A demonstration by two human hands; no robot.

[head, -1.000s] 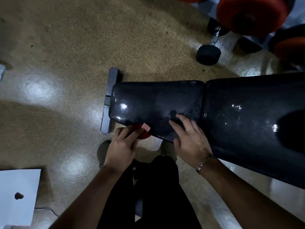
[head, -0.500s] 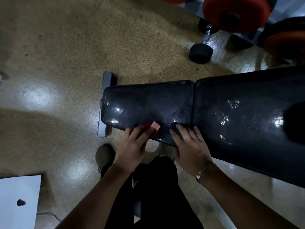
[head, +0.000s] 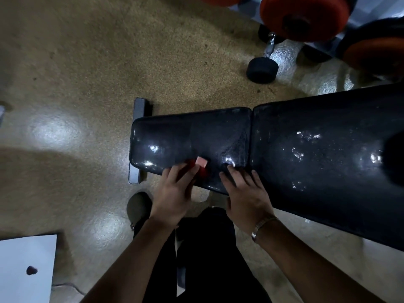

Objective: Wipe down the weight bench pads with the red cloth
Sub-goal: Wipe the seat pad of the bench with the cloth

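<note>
Glossy speckled floor [head: 87, 73], black bench pad [head: 185, 136], dumbbell [head: 262, 69]

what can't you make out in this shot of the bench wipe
Head view only.
red cloth: mostly under the left hand fingers; only a corner and a pale tag show.
long pad: cut off by the right edge.
foot bar: rest of the frame hidden under the short pad.
dumbbell: far end partly behind the orange plate.
</note>
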